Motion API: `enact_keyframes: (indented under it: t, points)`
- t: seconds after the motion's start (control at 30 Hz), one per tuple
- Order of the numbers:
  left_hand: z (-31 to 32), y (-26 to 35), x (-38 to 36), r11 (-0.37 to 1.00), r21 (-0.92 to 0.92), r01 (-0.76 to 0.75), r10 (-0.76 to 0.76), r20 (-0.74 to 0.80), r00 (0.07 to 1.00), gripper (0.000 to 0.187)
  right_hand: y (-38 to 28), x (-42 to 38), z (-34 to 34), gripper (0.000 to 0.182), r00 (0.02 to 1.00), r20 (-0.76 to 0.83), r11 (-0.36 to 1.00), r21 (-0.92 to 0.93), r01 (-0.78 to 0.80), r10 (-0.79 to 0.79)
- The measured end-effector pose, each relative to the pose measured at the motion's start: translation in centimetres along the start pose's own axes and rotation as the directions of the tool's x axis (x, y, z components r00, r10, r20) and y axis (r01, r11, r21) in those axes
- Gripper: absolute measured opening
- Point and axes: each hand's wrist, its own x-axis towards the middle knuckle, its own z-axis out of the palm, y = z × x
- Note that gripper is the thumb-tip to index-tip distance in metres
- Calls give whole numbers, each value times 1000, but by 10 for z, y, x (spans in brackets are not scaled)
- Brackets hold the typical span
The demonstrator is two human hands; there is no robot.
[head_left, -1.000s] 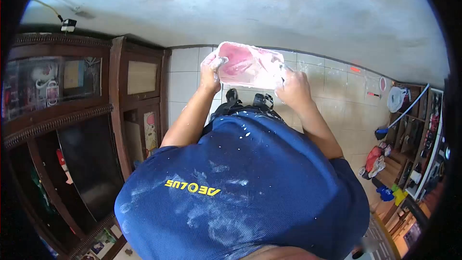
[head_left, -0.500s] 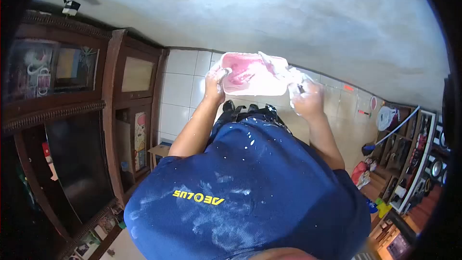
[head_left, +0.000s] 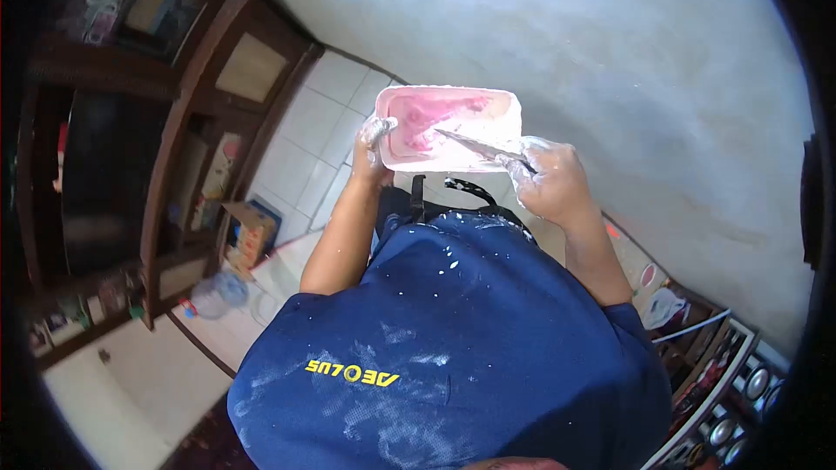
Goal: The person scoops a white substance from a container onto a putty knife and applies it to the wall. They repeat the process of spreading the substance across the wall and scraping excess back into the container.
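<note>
A pink rectangular tub (head_left: 448, 91) with white and pink paste in it is held out in front of my body. My left hand (head_left: 374, 148) grips its left end, the thumb over the rim. My right hand (head_left: 549, 176) is closed round the handle of a narrow metal blade tool (head_left: 475, 146), whose blade reaches over the right rim into the tub. White paste is smeared on the fingers of both hands.
A grey plastered wall (head_left: 627, 61) rises ahead. Dark wooden cabinets (head_left: 196, 113) stand at the left, with a cardboard box (head_left: 252, 233) and plastic bottles (head_left: 218, 294) beside them. A rack (head_left: 718, 374) is at the lower right.
The view has turned, bringing the box and bottles into sight. The tool has swung so its blade lies inside the tub instead of across the right rim. The tub has shifted slightly left.
</note>
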Motion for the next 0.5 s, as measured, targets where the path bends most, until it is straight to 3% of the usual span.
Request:
enact_keyframes:
  t: [0.07,0.1,0.2,0.23,0.27,0.33,0.37,0.5]
  points:
    - [4,-22,1,998,-55,1,-3,-43,999,41,19,-1,-11,10,979,-59,981,-12,194,-195]
    - [17,-38,-11,997,-69,-21,16,-68,998,41,27,-11,-23,10,975,-35,976,-3,218,-218]
    - [61,-72,-52,987,-145,-62,41,-141,989,38,37,-38,-63,11,944,-278,951,198,237,-177]
    - [78,-76,-69,994,-80,-80,68,-149,986,37,36,-47,-76,15,927,-317,948,174,266,-202]
    - [80,-68,-76,995,-15,-99,96,-150,984,37,29,-44,-75,15,930,-297,944,180,276,-215]
    - [91,-81,-96,994,3,-110,109,-112,988,37,34,-60,-85,15,995,-62,982,166,94,-84]
    - [95,-89,-107,993,-6,-122,120,-139,983,37,42,-69,-85,18,993,26,990,85,110,-112]
    - [83,-144,-146,987,-8,-159,153,-222,963,35,59,-124,-84,22,997,79,990,139,-29,19]
